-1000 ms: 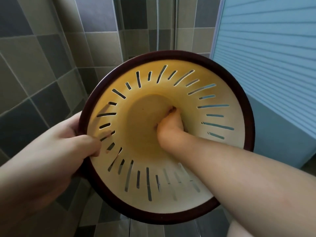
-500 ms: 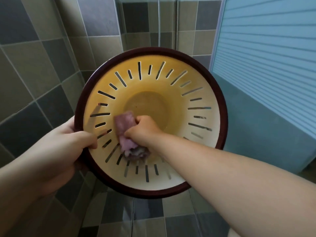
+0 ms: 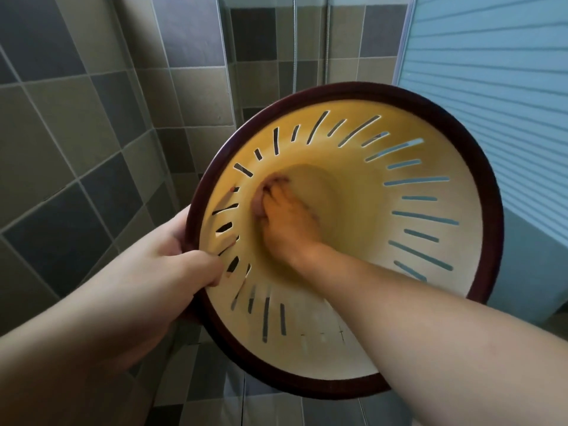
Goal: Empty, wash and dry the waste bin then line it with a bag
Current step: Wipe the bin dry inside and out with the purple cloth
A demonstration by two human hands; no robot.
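The waste bin (image 3: pixel 430 302) is cream-yellow inside with a dark maroon rim and slotted walls. It is held up in the air with its mouth facing me. My left hand (image 3: pixel 172 272) grips the rim at the left, thumb inside the wall. My right hand (image 3: pixel 285 222) reaches deep inside and presses a pinkish cloth (image 3: pixel 270 186) against the lower left wall near the bottom. Most of the cloth is hidden under my fingers, and the hand is blurred.
Grey and beige tiled walls (image 3: pixel 76 133) rise at the left and behind. A frosted, ribbed shower panel (image 3: pixel 491 72) stands at the right. Tiled floor (image 3: pixel 215 407) shows below the bin.
The bin has shifted right and lower in view. My right hand with the cloth has moved from the near left wall deeper in, toward the bottom. My left hand keeps its grip.
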